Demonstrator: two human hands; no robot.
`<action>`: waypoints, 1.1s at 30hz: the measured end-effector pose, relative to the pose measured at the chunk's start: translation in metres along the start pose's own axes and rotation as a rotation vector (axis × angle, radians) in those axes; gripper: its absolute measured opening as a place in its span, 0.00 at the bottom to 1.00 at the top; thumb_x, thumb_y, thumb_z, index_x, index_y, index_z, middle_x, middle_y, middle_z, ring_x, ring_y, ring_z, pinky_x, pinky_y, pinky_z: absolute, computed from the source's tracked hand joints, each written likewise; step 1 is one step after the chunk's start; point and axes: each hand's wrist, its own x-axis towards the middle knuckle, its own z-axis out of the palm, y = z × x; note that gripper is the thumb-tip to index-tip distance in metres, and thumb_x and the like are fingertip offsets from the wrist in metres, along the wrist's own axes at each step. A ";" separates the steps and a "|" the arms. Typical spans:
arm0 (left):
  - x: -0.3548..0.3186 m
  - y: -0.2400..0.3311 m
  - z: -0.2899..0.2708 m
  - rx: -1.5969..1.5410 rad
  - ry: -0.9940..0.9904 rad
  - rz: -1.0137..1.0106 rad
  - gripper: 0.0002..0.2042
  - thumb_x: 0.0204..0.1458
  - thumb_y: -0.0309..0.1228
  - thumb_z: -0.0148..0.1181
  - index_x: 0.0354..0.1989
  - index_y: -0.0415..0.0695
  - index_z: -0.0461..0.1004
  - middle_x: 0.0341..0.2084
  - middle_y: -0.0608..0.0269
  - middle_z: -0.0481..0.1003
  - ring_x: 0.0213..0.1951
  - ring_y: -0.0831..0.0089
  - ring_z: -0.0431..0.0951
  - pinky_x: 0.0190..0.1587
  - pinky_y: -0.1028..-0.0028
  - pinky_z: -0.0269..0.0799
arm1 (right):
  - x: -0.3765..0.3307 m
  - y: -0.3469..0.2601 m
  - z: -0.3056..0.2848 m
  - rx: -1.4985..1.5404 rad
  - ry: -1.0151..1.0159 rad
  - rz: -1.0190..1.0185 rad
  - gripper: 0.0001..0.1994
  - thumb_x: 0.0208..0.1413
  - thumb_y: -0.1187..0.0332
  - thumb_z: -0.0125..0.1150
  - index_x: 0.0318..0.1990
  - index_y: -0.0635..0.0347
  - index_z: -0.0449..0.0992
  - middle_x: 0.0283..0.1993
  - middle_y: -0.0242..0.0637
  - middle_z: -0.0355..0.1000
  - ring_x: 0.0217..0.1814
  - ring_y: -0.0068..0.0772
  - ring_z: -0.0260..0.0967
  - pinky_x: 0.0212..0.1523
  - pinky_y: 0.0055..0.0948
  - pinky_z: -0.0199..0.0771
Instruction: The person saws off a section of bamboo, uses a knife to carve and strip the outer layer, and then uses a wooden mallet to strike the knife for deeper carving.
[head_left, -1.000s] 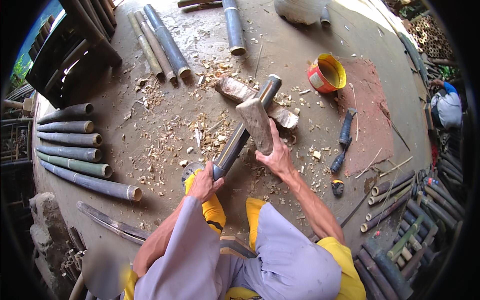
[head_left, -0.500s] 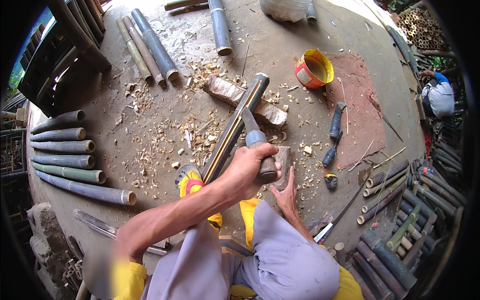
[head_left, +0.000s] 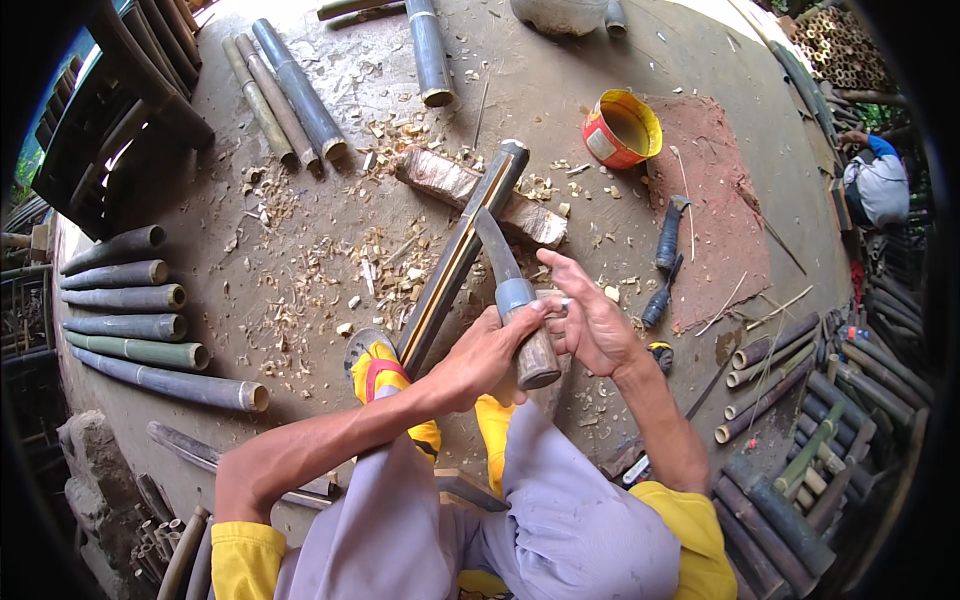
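My left hand (head_left: 488,352) is closed round the thick wooden handle of a curved-bladed knife (head_left: 536,362), which has a grey collar. Its blade points away from me, over a dark bamboo pole (head_left: 450,277) with a long pale slot along it. My right hand (head_left: 602,322) is beside the handle with its fingers apart, the nearest fingertips at or touching it. The pole's far end rests across a rough wooden block (head_left: 440,176); its near end lies by my left foot (head_left: 380,372). A second block, between my knees, is mostly hidden behind my hands.
Pale shavings (head_left: 290,255) litter the floor. Bamboo lengths (head_left: 135,298) lie at left, with more bamboo (head_left: 770,500) stacked at right. A red-yellow tub (head_left: 622,130), a dark-handled tool (head_left: 668,240) and a tape measure (head_left: 660,355) stand or lie right. Another person (head_left: 878,185) sits far right.
My right hand has risen from the wooden block between my knees to the knife handle. My left hand still grips the knife, which has shifted slightly nearer to me.
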 end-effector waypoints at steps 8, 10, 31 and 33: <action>-0.021 -0.032 -0.069 0.224 0.054 0.041 0.12 0.57 0.37 0.52 0.30 0.40 0.69 0.17 0.67 0.68 0.15 0.80 0.69 0.19 0.80 0.67 | 0.004 0.000 0.034 -0.059 0.119 0.162 0.20 0.55 0.70 0.57 0.49 0.59 0.54 0.28 0.41 0.65 0.19 0.33 0.69 0.17 0.38 0.75; -0.034 -0.048 -0.100 0.234 0.305 0.142 0.07 0.54 0.31 0.55 0.31 0.40 0.70 0.19 0.67 0.69 0.17 0.80 0.70 0.21 0.81 0.68 | -0.039 -0.040 0.025 0.060 0.022 0.183 0.19 0.55 0.70 0.56 0.49 0.58 0.53 0.28 0.43 0.66 0.20 0.37 0.70 0.17 0.38 0.76; -0.140 -0.331 -0.235 0.411 1.025 -0.289 0.22 0.37 0.23 0.66 0.44 0.37 0.69 0.34 0.62 0.73 0.33 0.74 0.73 0.36 0.78 0.71 | 0.009 0.049 -0.326 -1.671 1.624 -0.321 0.18 0.50 0.64 0.59 0.45 0.59 0.62 0.45 0.53 0.66 0.46 0.58 0.67 0.46 0.47 0.67; -0.143 -0.329 -0.235 0.429 1.032 -0.299 0.23 0.36 0.23 0.67 0.44 0.37 0.69 0.34 0.62 0.73 0.34 0.74 0.73 0.36 0.78 0.71 | 0.021 0.057 -0.310 -1.444 1.346 -0.210 0.19 0.50 0.61 0.59 0.46 0.58 0.63 0.52 0.51 0.62 0.51 0.59 0.65 0.46 0.52 0.68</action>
